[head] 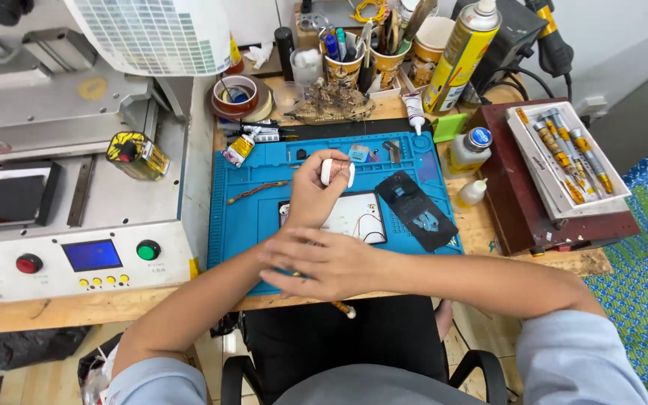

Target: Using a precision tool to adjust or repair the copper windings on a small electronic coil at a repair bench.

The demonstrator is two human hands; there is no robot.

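Note:
My left hand [313,193] is raised over the blue work mat [249,214] and holds a small white rounded object [336,172] between its fingertips. My right hand [324,262] reaches across and rests on my left wrist and forearm, fingers spread; a thin wooden-handled tool [343,307] shows beneath it near the mat's front edge. Just beyond my left hand lies a white phone panel with thin wires [358,217], and a black phone part [416,210] sits to its right.
A grey machine [76,247] with red and green buttons and a blue screen fills the left. Tool cups, tape rolls, a yellow spray can [459,56] and bottles crowd the back. A dark red box with a white tray of tubes [564,157] stands at right.

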